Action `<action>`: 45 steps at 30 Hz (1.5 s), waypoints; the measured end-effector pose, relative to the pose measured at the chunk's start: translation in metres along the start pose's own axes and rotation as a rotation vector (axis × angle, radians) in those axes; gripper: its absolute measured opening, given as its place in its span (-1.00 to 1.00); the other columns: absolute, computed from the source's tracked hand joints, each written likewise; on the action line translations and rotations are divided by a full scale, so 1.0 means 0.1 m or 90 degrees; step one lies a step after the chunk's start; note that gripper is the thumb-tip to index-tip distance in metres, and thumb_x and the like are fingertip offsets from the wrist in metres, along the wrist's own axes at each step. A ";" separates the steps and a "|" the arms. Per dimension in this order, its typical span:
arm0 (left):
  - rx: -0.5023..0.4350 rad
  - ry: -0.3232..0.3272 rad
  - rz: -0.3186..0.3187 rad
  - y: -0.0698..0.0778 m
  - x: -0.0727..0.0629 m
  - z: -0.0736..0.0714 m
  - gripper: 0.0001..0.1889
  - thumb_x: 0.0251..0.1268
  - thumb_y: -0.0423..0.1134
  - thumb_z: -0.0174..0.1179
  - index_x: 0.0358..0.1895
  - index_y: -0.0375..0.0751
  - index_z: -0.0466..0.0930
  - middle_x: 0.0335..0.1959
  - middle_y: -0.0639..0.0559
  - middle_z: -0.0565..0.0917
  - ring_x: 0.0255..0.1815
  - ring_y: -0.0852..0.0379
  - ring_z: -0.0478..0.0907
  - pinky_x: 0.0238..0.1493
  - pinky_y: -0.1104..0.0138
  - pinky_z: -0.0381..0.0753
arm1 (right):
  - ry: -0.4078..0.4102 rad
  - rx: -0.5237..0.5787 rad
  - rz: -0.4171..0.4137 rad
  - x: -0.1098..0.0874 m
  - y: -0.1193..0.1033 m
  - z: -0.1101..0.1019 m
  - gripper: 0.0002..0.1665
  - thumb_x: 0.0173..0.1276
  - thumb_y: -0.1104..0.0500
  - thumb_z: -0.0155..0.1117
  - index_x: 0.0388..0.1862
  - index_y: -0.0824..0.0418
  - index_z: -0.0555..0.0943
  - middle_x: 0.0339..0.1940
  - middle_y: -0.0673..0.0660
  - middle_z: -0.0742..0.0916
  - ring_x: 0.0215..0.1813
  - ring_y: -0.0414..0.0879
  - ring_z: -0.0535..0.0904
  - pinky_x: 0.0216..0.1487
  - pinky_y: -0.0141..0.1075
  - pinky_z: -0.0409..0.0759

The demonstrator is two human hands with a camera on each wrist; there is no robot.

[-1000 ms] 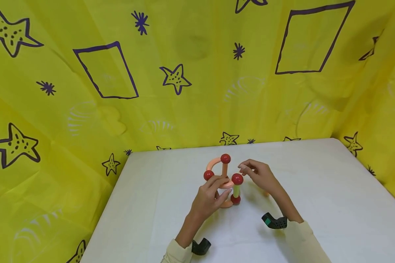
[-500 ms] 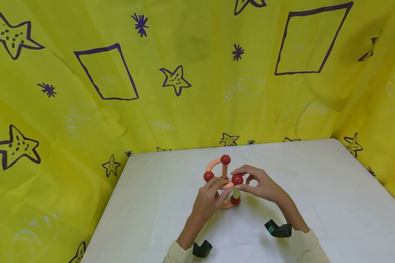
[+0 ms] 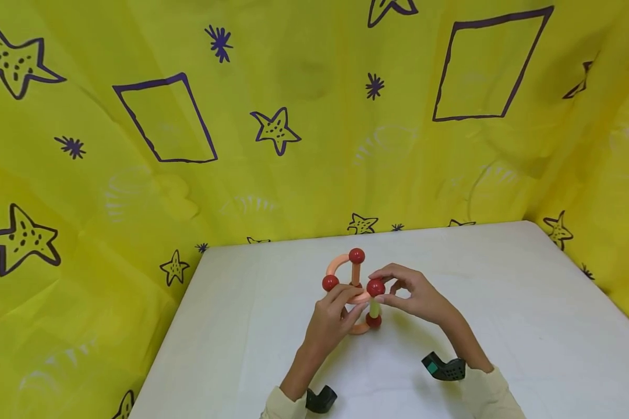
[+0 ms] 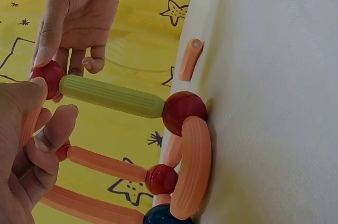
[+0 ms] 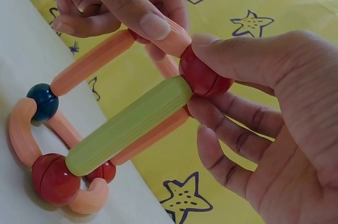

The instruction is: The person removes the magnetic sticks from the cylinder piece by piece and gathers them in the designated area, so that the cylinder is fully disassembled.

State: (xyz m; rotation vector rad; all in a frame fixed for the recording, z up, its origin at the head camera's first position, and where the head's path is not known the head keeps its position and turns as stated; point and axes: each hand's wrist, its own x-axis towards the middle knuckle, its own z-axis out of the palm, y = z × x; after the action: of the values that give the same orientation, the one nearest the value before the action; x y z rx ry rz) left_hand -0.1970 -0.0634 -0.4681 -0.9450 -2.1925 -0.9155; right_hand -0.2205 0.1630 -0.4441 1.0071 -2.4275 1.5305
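"Two hands on it, I see; what has each got?"

"With my left hand [image 3: 325, 320] I pinch a curved orange stick [image 5: 177, 36] high on the near side of the ball-and-stick frame [image 3: 356, 273]. With my right hand [image 3: 416, 297] I clamp the upper red ball [image 3: 375, 287] between thumb and fingers, just right of my left fingertips."

"What is under that ball?"

"A green stick [image 5: 132, 123], roughly upright and touching it, with the lower red ball [image 5: 55, 179] at its foot. From there another curved piece [image 5: 24, 134] runs to a blue ball [image 5: 42, 101]."

"And the far side?"

"A red ball [image 3: 357, 255] tops a straight orange stick, and an arched orange stick [image 3: 335, 263] links it to one further left [image 3: 330, 283]."

"Where does it all stand?"

"On the white table [image 3: 241, 326], before a yellow cloth [image 3: 325, 186] with stars drawn on it. A loose orange stick [image 4: 191, 60] lies to the right, apart from the frame."
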 end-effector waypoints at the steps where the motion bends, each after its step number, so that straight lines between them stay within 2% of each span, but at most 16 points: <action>1: -0.002 0.002 -0.001 0.00 0.00 0.00 -0.69 0.14 -0.26 0.40 -0.04 -0.19 0.62 -0.15 0.02 0.65 -0.47 0.15 0.59 -0.44 0.75 0.41 | 0.002 0.000 -0.003 0.00 0.00 0.01 -0.56 0.23 0.23 0.43 0.09 0.06 0.60 -0.09 -0.01 0.70 -0.08 -0.24 0.59 -0.17 -0.34 0.63; 14: -0.022 -0.007 -0.013 0.03 0.00 -0.04 -0.75 0.26 -0.19 0.30 -0.04 -0.16 0.61 -0.14 0.05 0.64 -0.48 0.29 0.48 -0.45 0.74 0.39 | 0.009 0.005 -0.006 -0.01 -0.03 0.02 -0.57 0.23 0.27 0.41 0.09 0.13 0.60 -0.09 0.05 0.71 -0.10 -0.21 0.59 -0.15 -0.33 0.65; 19: -0.021 -0.015 -0.003 0.01 0.01 -0.06 -0.75 0.22 -0.23 0.34 -0.05 -0.16 0.62 -0.16 0.05 0.63 -0.50 0.30 0.46 -0.44 0.74 0.39 | 0.015 0.015 -0.020 -0.01 -0.03 0.04 -0.57 0.21 0.32 0.41 0.09 0.24 0.60 -0.09 0.09 0.71 -0.09 -0.21 0.58 -0.15 -0.35 0.64; 29: -0.005 -0.046 0.017 -0.01 0.03 -0.14 -0.74 0.21 -0.25 0.35 -0.04 -0.17 0.63 -0.17 0.05 0.63 -0.48 0.23 0.51 -0.37 0.74 0.43 | 0.022 0.026 -0.038 0.00 -0.03 0.08 -0.58 0.22 0.33 0.40 0.08 0.19 0.60 -0.07 0.11 0.70 -0.08 -0.22 0.57 -0.17 -0.35 0.63; 35: -0.013 -0.052 0.022 -0.01 0.03 -0.18 -0.71 0.13 -0.32 0.40 -0.06 -0.19 0.64 -0.18 0.03 0.64 -0.49 0.21 0.50 -0.38 0.73 0.43 | 0.026 0.036 -0.051 0.00 -0.02 0.12 -0.57 0.20 0.38 0.39 0.07 0.28 0.59 -0.06 0.15 0.69 -0.08 -0.22 0.56 -0.18 -0.36 0.64; 40: -0.016 -0.061 0.025 -0.03 0.03 -0.20 -0.73 0.16 -0.30 0.38 -0.06 -0.18 0.64 -0.19 0.03 0.63 -0.48 0.24 0.48 -0.38 0.74 0.43 | 0.029 0.044 -0.072 0.00 -0.01 0.15 -0.56 0.18 0.42 0.39 0.07 0.29 0.59 -0.07 0.19 0.68 -0.08 -0.20 0.56 -0.21 -0.36 0.64; 45: -0.020 -0.062 0.032 -0.05 0.03 -0.21 -0.76 0.24 -0.23 0.32 -0.05 -0.18 0.64 -0.19 0.03 0.63 -0.48 0.26 0.47 -0.37 0.73 0.43 | 0.027 0.050 -0.066 0.01 -0.02 0.15 -0.57 0.21 0.39 0.38 0.08 0.27 0.59 -0.05 0.17 0.69 -0.07 -0.20 0.56 -0.21 -0.36 0.64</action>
State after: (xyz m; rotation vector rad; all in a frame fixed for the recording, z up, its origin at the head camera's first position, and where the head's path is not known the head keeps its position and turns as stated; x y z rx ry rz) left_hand -0.1983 -0.0808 -0.4554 -1.0758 -2.2295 -0.9000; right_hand -0.2168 0.1497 -0.4494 1.0844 -2.2655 1.6061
